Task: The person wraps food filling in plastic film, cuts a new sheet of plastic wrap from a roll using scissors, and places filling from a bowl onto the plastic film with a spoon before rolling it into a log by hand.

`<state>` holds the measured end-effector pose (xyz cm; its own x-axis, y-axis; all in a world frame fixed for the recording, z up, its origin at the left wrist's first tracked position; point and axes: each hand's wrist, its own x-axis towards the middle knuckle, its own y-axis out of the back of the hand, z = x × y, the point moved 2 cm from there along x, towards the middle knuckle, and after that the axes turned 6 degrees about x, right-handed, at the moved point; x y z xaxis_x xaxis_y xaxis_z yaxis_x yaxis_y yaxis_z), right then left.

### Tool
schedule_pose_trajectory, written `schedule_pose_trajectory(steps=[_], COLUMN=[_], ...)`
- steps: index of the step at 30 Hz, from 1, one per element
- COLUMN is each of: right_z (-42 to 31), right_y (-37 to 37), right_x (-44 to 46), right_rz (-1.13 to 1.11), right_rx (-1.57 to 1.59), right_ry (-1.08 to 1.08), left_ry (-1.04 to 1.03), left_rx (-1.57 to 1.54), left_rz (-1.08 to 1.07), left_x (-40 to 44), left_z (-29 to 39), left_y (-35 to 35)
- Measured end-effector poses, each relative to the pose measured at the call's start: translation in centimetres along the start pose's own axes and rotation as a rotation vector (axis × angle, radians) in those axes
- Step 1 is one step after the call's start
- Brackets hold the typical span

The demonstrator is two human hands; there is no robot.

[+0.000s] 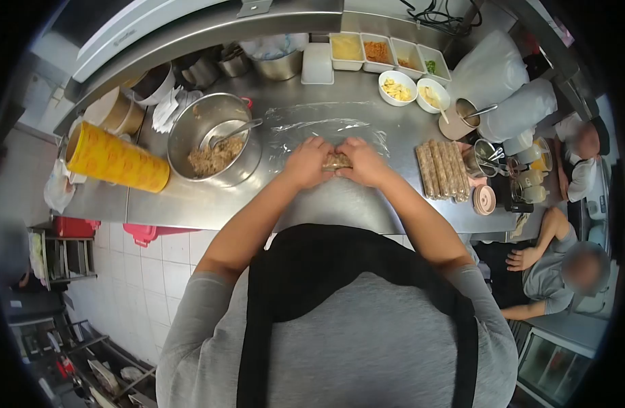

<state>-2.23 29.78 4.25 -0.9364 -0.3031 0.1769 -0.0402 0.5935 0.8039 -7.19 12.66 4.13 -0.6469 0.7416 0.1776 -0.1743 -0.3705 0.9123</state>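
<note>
My left hand (310, 163) and my right hand (362, 162) meet at the middle of the steel counter. The fingers of both curl over a short roll of brownish minced filling (337, 162) in clear film, and part of the roll is hidden under them. Beyond the hands, a sheet of cling film (329, 127) lies wrinkled on the steel. Left of them stands a large steel mixing bowl (252, 160) with a similar minced mixture (220, 158) and a metal spoon (236, 132). Several long film-wrapped rolls (443, 171) lie side by side at the right.
White trays of chopped ingredients (377, 53) and two white bowls (396, 88) line the back. A yellow patterned cylinder (115, 158) leans at the left. A cup with a spoon (460, 122) and a pink lid (484, 200) are at the right, where two people (553, 262) are nearby.
</note>
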Motion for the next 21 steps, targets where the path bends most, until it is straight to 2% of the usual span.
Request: schedule_pose_trajectory(steps=[9,12,15,17,21], right_z=[0.3,0.6,0.8,0.8,1.3], right_y=[-1.2,-1.3,-2.0,-1.9,-0.8], right_x=[0.0,0.4,0.2,0.2,-1.2], right_rz=[-0.047,-0.016,0.038,-0.006,0.075], right_rx=[0.09,0.112,0.147,0.15,0.162], right_ry=[-0.023,-0.022,0.003,-0.017,0.082], left_ry=[0.077,0.109,0.01,0.001,-0.064], left_rx=[-0.032,-0.016,-0.099,-0.096,-0.024], left_rz=[0.001,-0.107,0.011,-0.03,-0.044], left_x=[-1.0,-0.3,-0.9,-0.9,-1.1], left_z=[-0.5,-0.9,-1.2,-1.3,-0.8], left_y=[-1.1,-1.2,-1.1,-0.9,0.2])
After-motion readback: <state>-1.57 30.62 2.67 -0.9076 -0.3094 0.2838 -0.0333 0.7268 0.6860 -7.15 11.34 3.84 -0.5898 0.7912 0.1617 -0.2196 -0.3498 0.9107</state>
